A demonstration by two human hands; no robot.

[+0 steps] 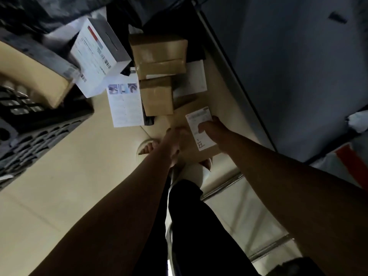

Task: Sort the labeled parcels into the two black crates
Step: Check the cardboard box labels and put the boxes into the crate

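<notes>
Both arms extend downward. My left hand (175, 136) grips the parcel's (180, 118) left edge; my right hand (212, 129) holds its right side, thumb on the label (196, 119).

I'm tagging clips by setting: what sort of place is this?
Probably a parcel storeroom or small sorting area. Cardboard boxes and white cartons lie piled on a pale floor, a black lattice crate stands beside them, and the left hand and right hand hold a labeled parcel.

Arms outstretched — left hand (175, 138) and right hand (211, 129) grip the parcel (189, 148).
</notes>
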